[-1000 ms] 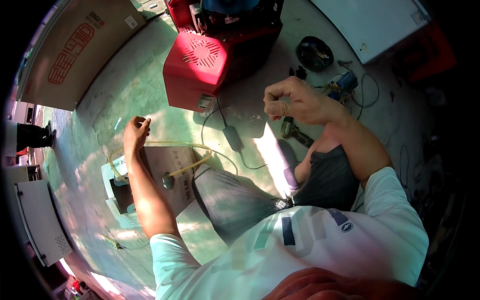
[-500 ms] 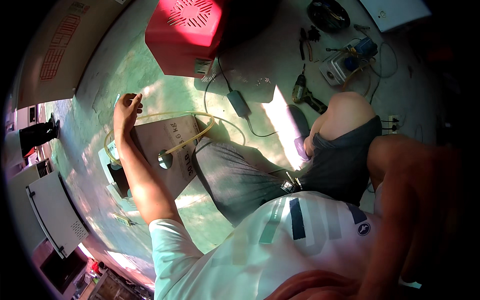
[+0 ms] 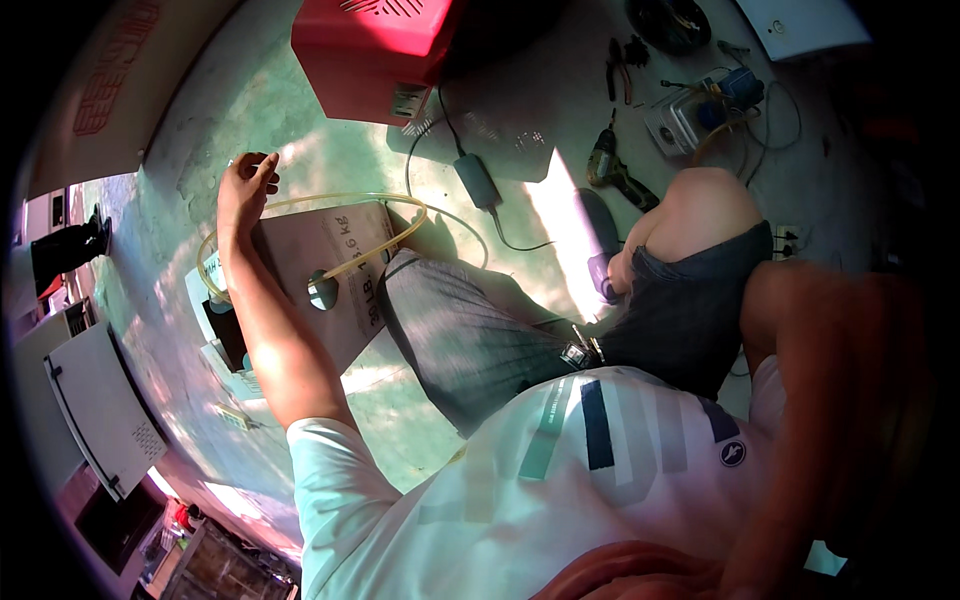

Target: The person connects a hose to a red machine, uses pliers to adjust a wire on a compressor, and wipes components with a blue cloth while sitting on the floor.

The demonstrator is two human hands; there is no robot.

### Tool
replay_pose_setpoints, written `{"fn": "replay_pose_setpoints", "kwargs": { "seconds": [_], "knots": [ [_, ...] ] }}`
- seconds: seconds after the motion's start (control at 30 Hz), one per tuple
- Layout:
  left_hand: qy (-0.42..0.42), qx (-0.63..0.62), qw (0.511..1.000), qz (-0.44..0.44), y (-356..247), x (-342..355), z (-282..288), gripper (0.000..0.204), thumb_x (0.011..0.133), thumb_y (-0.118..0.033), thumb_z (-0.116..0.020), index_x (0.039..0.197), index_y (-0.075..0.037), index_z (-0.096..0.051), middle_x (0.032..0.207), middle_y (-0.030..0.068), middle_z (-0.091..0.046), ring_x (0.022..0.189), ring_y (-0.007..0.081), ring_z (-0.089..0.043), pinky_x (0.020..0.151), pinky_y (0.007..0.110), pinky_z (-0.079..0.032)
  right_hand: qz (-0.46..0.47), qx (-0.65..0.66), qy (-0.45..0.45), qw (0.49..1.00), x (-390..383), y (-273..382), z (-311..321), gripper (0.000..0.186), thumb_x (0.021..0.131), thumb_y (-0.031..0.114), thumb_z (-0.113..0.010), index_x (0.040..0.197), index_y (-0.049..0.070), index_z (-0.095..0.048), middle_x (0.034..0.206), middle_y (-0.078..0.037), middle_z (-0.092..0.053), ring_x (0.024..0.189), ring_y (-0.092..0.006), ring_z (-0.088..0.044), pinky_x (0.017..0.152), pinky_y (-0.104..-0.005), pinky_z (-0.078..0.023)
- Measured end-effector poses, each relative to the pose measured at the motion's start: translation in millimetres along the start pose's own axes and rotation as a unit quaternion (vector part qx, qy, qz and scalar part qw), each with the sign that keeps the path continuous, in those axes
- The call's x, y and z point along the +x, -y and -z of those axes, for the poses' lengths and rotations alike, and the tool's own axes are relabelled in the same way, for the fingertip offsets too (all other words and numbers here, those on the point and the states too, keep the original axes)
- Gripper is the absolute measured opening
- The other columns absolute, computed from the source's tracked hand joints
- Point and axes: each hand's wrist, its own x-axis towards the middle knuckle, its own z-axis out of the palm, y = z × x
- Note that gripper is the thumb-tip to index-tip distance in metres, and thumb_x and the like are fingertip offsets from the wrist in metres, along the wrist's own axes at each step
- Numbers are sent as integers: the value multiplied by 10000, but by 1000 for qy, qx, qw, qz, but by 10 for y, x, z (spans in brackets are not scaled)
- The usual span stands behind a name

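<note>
At the left, beyond the carton, my left hand (image 3: 248, 190) is raised with its fingers curled together. A tiny pale speck shows at its far side, and what the fingers hold, if anything, I cannot make out. Under my left forearm lies a grey cardboard carton (image 3: 290, 245) with printed sides and a round hole in one face. A yellowish clear hose (image 3: 375, 247) comes out of that hole, loops over the carton and passes behind my forearm. My right arm (image 3: 800, 430) is bent back toward me, dim and blurred; its fingers cannot be made out.
A red vented casing (image 3: 350, 75) stands ahead. A black power adapter (image 3: 477, 180) with cords lies before it. To the right are a cordless drill (image 3: 612, 165), pliers (image 3: 617, 72), a pump-like device (image 3: 680, 125) and a black bowl (image 3: 668, 22). A power strip (image 3: 234, 416) lies left.
The whole view has shifted, so the carton, casing and tools sit higher in the picture. My left hand keeps about the same place over the carton's far side, fingers still curled.
</note>
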Motion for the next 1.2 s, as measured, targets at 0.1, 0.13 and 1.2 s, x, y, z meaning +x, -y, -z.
{"fn": "replay_pose_setpoints", "kwargs": {
  "seconds": [0.1, 0.13, 1.2],
  "knots": [
    [0, 8, 1000, -5, 12, 19, 1, 416, 941, -361, -692, 1092, 26, -663, 816, 81, -708, 704, 141, -665, 607, 272, -477, -3, -5, -5, 1000, -28, 9, -34, 454, 1046, 379, -429, 717, 87, -545, 706, -90, -633, 604, -181, -616, 791, -382, -551],
    [0, 6, 1000, -4, 19, 22, 6, 425, 940, -365, -693, 1099, 27, -661, 821, 83, -708, 706, 142, -666, 609, 271, -479, -4, -6, -6, 1000, -34, 13, -35, 457, 1046, 381, -427, 715, 89, -542, 705, -89, -631, 604, -181, -615, 793, -383, -550],
    [13, 16, 1000, -11, 93, 79, 5, 441, 949, -388, -679, 1127, 16, -663, 840, 73, -711, 725, 135, -657, 636, 275, -484, -60, 12, -8, 998, 32, -148, 85, 534, 1066, 456, -357, 657, 130, -464, 672, -65, -557, 624, -188, -574, 854, -406, -525]
  ]
}}
